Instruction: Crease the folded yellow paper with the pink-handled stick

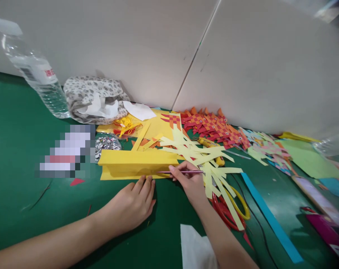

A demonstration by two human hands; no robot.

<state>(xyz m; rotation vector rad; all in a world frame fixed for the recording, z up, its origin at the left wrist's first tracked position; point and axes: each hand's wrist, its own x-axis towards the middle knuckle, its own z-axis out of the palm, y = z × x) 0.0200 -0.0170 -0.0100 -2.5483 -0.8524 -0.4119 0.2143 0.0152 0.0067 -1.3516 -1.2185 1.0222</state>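
A folded yellow paper sheet (135,164) lies on the green table (18,149) in front of me. My left hand (132,203) rests flat on the table, fingers stretched out, with the fingertips touching the paper's near edge. My right hand (188,181) is closed in a pinch on a thin pink pencil (180,172). The pencil lies almost level, its tip pointing left along the paper's lower right edge.
Pale yellow paper strips (203,155) lie right of the sheet, over yellow and red scissors (236,213). Woven red-orange paper fish (214,127) line the wall. A water bottle (37,74), patterned cloth pouch (93,97), googly eyes (107,144) and a blue strip (270,218) surround the area.
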